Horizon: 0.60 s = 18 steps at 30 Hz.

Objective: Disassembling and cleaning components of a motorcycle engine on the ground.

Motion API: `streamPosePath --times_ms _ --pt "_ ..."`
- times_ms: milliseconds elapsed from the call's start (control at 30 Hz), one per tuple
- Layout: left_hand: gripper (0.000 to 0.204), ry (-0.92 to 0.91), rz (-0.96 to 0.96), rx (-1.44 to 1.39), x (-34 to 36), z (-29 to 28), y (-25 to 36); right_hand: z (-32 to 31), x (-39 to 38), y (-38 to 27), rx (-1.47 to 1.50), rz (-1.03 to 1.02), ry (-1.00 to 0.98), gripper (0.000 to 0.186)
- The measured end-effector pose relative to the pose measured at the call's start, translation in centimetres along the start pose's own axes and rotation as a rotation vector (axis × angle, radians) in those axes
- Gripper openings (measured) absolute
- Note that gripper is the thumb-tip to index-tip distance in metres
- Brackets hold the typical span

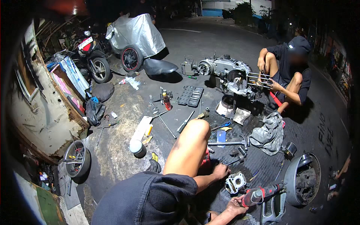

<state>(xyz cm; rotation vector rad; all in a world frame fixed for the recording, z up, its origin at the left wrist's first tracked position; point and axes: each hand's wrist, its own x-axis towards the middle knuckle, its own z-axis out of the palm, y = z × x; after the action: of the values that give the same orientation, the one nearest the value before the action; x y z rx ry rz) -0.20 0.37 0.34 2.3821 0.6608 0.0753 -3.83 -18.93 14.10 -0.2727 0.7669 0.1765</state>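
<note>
My left hand [221, 171] has its fingers curled just below a metal tool with a handle [235, 160]; what it holds, if anything, I cannot make out. Beside it lies a silver engine part with a large round opening [235, 183]. My right hand [234, 205] grips a red object with a grey top [252, 197], perhaps a container, by its near end. Close behind that is a red and black power tool [272, 189]. A silver bracket-like part [270, 212] and a grey metal drum with dark parts [287, 180] are to the right.
A co-worker [298, 86] squats at right, holding a metal rack-like part [258, 80] against an engine assembly [225, 67]. Tools, a socket case [190, 96], a grey cloth [265, 135] and a bowl of tools [77, 159] lie around. Motorbikes [93, 63] stand at back left.
</note>
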Motion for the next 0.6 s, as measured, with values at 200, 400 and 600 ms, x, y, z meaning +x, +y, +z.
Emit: streamPosePath --times_ms 200,400,600 --pt "0.025 0.034 0.014 -0.062 0.0 0.0 1.8 -2.0 2.9 -0.9 -0.001 -0.026 0.047 0.047" --pt "0.081 -0.208 -0.127 -0.114 1.5 2.1 3.5 -4.4 5.5 -0.4 0.021 -0.065 0.102 0.059" --pt "0.104 -0.362 -0.117 0.161 3.4 3.4 5.6 -2.9 4.7 -0.7 0.067 -0.019 0.197 0.054"
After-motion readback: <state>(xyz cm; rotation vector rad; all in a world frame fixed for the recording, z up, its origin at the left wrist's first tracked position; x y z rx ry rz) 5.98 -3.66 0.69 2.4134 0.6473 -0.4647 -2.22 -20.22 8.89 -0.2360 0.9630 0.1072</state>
